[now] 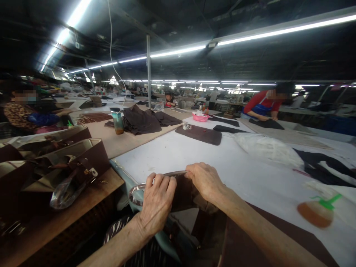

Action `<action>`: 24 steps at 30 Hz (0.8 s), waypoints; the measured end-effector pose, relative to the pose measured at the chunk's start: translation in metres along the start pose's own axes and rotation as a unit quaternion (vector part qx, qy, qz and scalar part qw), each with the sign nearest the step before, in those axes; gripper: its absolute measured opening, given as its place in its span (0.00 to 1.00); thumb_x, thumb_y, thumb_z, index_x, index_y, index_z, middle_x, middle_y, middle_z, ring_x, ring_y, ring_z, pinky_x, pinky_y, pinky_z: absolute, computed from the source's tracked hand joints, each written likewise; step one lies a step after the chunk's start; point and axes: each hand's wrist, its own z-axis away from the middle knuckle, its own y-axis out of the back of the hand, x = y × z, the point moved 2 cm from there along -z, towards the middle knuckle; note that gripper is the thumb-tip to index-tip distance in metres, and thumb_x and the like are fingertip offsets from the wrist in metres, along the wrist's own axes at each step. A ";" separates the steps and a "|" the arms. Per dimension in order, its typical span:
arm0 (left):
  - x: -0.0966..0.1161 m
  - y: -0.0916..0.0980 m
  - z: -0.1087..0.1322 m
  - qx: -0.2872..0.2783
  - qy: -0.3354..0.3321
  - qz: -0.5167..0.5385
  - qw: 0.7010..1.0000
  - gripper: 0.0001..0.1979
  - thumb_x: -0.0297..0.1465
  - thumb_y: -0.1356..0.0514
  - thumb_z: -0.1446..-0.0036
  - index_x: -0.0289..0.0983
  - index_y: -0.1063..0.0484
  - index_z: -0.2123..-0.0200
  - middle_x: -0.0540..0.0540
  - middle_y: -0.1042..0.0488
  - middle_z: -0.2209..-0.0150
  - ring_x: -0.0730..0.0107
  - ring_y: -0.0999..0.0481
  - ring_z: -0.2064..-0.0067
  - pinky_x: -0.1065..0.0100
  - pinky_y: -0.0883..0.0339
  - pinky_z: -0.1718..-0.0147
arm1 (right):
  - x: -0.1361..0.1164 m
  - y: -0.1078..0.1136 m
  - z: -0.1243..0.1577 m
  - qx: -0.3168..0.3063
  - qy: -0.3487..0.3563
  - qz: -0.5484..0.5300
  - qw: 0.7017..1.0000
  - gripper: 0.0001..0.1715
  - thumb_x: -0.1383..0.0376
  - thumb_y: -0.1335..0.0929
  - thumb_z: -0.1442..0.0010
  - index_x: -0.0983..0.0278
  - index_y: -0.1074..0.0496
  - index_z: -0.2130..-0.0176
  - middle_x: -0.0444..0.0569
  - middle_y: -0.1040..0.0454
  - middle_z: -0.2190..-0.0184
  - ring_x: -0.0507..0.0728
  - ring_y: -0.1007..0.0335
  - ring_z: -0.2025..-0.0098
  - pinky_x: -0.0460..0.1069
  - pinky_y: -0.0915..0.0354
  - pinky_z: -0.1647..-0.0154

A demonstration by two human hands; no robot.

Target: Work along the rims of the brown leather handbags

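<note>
A dark brown handbag [183, 191] stands before me at the table's near edge, its mouth facing up toward me. My left hand [160, 200] is closed over the left part of its top rim, the fingers curled down. With thumb and fingers pressed together, my right hand [204, 181] pinches the same rim further right. Between them a short stretch of the edge shows, bowed slightly upward. A handle wrapped in clear plastic [136, 194] sticks out left of my left hand. Inside the bag lies a pale flap or sheet [185, 220]; the lower part is in shadow.
Several brown bags [97, 155] stand on a wooden bench at left. A green-nozzled bottle of amber liquid [315, 214] is at right on the white table [155, 155]. Beyond are a jar [118, 124], brown pieces [141, 120], a pink basket [200, 117] and co-workers at both sides.
</note>
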 end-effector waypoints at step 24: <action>-0.013 -0.005 -0.010 0.036 0.100 0.144 0.984 0.05 0.23 0.42 0.47 0.35 0.32 0.65 0.49 0.31 0.72 0.65 0.39 0.66 0.59 0.46 0.63 | 0.003 0.003 -0.001 -0.017 -0.013 -0.025 0.999 0.11 0.63 0.37 0.43 0.61 0.30 0.74 0.46 0.29 0.74 0.54 0.37 0.69 0.48 0.53 0.73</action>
